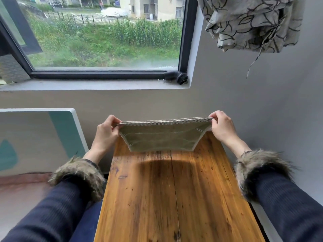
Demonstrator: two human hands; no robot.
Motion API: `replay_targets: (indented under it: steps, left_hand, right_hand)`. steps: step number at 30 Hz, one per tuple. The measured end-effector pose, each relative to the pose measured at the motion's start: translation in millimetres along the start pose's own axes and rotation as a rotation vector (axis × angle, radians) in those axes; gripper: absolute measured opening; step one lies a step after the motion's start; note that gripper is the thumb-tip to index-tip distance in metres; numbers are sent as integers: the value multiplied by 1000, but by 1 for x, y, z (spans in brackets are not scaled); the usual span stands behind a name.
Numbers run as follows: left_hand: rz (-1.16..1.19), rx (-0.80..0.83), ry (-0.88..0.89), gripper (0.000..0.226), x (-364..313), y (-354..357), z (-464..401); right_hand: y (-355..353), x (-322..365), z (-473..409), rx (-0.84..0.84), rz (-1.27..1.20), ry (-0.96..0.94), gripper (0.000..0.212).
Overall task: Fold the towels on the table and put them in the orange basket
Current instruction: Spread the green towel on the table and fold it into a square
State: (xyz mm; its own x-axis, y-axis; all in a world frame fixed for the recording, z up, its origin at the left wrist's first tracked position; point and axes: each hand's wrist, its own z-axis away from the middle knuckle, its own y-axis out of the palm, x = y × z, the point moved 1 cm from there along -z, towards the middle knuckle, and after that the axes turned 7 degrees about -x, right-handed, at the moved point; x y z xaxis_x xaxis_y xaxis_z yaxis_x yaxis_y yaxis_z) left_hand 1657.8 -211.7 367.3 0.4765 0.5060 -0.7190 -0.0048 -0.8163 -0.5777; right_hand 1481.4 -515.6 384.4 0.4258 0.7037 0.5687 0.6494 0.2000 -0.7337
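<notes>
Here the towel [161,139] hangs in the air above the far end of the table [171,198], stretched between both hands and doubled over, so that its patterned woven border runs along the top edge and the olive body drops toward the wood without quite seeming to rest on it. The left hand [105,132] pinches the top left corner between thumb and curled fingers; the right hand [222,126] pinches the top right corner the same way — both grips are tight and the upper edge is pulled nearly straight. To do this fold well, I would judge that the two layers want matching at the corners first, since the lower edge looks narrower than the top and the side hems slant inward, which may mean the halves are not squared. Keeping the tension even, the towel could be lowered flat onto the bare boards near the person, the hanging edge touching down first, then smoothed before the next fold — letting one corner go early would likely let the layers slip. The orange basket is not in view, so where the folded piece must go cannot be told from here, and no other towels show on the table. As for writing: no brand, tag or label can be read on the towel, and nothing legible shows on the table or the leaf-printed curtain [251,23] knotted up at the upper right.
</notes>
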Motion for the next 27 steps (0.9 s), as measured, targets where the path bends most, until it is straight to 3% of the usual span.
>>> replay_targets:
  steps: [4,9,13,16,20,27]
  left_hand:
    - [-42,154,-10,8,27,3,37]
    - [-157,468,-139,26,74,21,115]
    - [-217,680,-242,20,99,40,179]
    - [-246,829,-313,15,116,48,208]
    - [-220,862,-365,8,122,52,216]
    - [-154,668,-353,11,124,66,180]
  right_hand:
    - [3,-23,46,105,-57,26,16]
    - [23,-78,124,493,37,130,11]
    - [39,-115,180,790,131,268,12]
    - [45,-129,206,918,169,349,11]
    - [54,-143,215,928,140,450,9]
    - [84,-145,174,769,87,412,8]
